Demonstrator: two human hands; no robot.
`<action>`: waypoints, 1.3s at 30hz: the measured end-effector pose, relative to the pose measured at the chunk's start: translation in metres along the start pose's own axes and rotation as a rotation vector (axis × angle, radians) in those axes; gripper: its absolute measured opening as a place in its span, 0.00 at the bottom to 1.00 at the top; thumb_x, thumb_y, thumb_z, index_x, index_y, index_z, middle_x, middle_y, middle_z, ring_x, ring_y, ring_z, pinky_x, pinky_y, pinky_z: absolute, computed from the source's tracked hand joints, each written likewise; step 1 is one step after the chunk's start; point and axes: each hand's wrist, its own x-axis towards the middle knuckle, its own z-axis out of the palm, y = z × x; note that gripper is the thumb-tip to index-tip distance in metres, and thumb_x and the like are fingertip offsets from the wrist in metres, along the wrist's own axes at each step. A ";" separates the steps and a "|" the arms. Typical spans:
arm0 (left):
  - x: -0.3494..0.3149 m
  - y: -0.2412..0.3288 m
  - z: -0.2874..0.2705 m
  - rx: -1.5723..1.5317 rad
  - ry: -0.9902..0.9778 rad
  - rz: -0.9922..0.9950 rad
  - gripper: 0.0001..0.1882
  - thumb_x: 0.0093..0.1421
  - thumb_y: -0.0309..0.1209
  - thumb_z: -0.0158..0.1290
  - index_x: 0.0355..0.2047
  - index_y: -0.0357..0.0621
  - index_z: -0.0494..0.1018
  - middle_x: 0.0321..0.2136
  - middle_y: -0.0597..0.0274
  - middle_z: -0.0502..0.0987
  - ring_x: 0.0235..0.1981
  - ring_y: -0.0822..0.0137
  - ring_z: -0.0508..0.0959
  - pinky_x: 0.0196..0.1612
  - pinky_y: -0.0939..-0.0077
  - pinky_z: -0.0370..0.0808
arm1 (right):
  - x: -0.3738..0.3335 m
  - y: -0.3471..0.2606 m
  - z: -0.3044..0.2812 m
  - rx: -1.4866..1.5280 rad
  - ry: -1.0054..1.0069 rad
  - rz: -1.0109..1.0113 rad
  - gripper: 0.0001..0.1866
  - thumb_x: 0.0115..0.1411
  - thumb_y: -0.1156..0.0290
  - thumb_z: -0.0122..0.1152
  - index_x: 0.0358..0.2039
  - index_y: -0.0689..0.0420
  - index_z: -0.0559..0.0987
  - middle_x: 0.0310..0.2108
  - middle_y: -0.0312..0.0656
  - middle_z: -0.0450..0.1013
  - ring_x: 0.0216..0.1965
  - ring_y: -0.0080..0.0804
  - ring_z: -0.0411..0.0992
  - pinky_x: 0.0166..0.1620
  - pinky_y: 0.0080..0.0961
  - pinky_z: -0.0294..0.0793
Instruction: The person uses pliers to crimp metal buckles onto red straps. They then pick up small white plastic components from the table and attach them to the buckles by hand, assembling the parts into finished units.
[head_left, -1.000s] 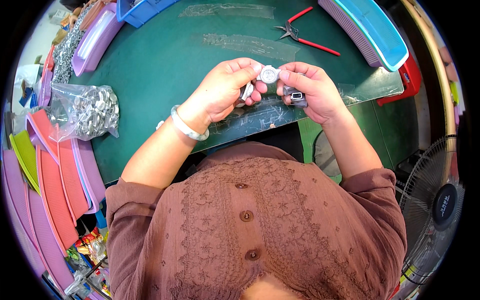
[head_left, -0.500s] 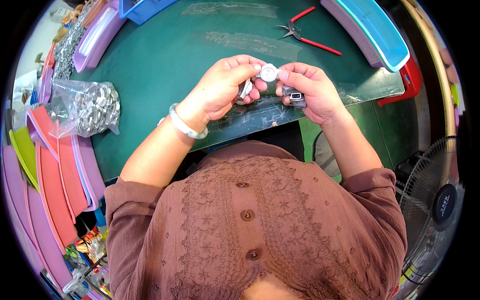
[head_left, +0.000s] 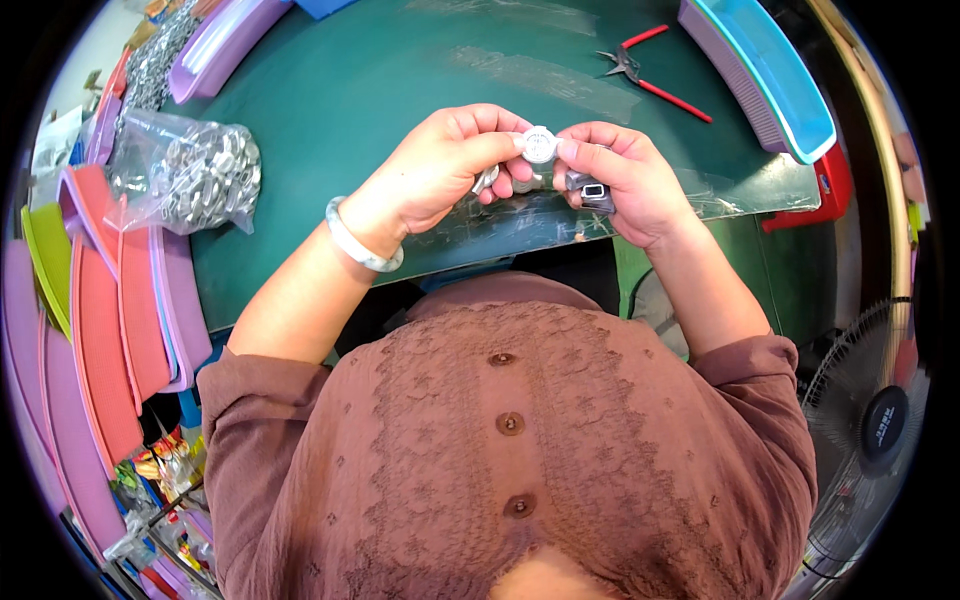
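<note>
A round silver metal piece (head_left: 540,145) with a raised face is pinched between my two hands, above the near edge of the green table (head_left: 330,120). My left hand (head_left: 450,165) grips its left side with thumb and forefinger. Other small silver metal parts (head_left: 486,179) show under the curled fingers of that hand. My right hand (head_left: 630,180) pinches the disc's right side. Its lower fingers also hold grey metal pieces (head_left: 592,190), one with a rectangular opening. Fingers hide how these parts join, if they do.
A clear plastic bag of silver metal parts (head_left: 210,175) lies at the left, beside stacked coloured bins (head_left: 105,330). Red-handled pliers (head_left: 626,68) rest on the far table. A blue bin (head_left: 765,75) stands far right. A fan (head_left: 880,425) is at my right.
The view has shifted, so the bag and pliers sit further right in the picture. Both hands keep their pinch on the round piece; less of the left hand's other metal parts shows.
</note>
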 end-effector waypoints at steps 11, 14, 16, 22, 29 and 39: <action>-0.048 -0.008 -0.088 0.339 0.252 -0.037 0.11 0.58 0.31 0.48 0.38 0.39 0.71 0.21 0.69 0.72 0.17 0.84 0.66 0.20 0.93 0.63 | 0.007 -0.005 0.022 -0.091 -0.061 -0.045 0.12 0.54 0.68 0.58 0.34 0.64 0.74 0.22 0.37 0.71 0.24 0.19 0.66 0.27 0.14 0.65; -0.045 -0.022 -0.103 0.757 0.296 -0.084 0.12 0.54 0.32 0.51 0.37 0.39 0.73 0.21 0.65 0.72 0.21 0.75 0.70 0.24 0.80 0.67 | 0.006 -0.005 0.022 -0.105 -0.064 -0.030 0.12 0.55 0.68 0.57 0.34 0.64 0.74 0.22 0.37 0.71 0.23 0.19 0.65 0.26 0.13 0.65; -0.043 -0.024 -0.108 0.826 0.287 -0.056 0.13 0.55 0.32 0.50 0.38 0.38 0.72 0.20 0.69 0.70 0.20 0.77 0.67 0.23 0.82 0.65 | 0.004 -0.005 0.024 -0.110 -0.062 -0.032 0.12 0.55 0.68 0.56 0.35 0.64 0.74 0.22 0.37 0.71 0.22 0.19 0.65 0.26 0.13 0.65; -0.048 -0.026 -0.115 0.937 0.365 -0.012 0.15 0.54 0.31 0.51 0.41 0.38 0.70 0.19 0.69 0.68 0.20 0.79 0.65 0.23 0.84 0.64 | -0.001 -0.004 0.023 -0.116 -0.026 -0.041 0.10 0.57 0.70 0.53 0.34 0.64 0.74 0.22 0.37 0.70 0.21 0.19 0.66 0.26 0.12 0.65; -0.098 -0.042 -0.131 0.865 0.373 0.035 0.16 0.52 0.31 0.53 0.41 0.39 0.71 0.19 0.72 0.66 0.21 0.80 0.64 0.25 0.85 0.63 | -0.003 -0.004 0.023 -0.123 0.018 -0.022 0.09 0.57 0.71 0.52 0.34 0.64 0.73 0.21 0.38 0.70 0.20 0.19 0.65 0.25 0.13 0.65; -0.110 -0.065 -0.106 1.083 0.520 0.294 0.15 0.42 0.26 0.61 0.34 0.44 0.75 0.18 0.64 0.64 0.18 0.70 0.65 0.22 0.77 0.64 | 0.005 -0.002 0.032 -0.161 0.035 0.003 0.09 0.57 0.71 0.52 0.34 0.64 0.74 0.21 0.38 0.70 0.20 0.19 0.65 0.25 0.13 0.65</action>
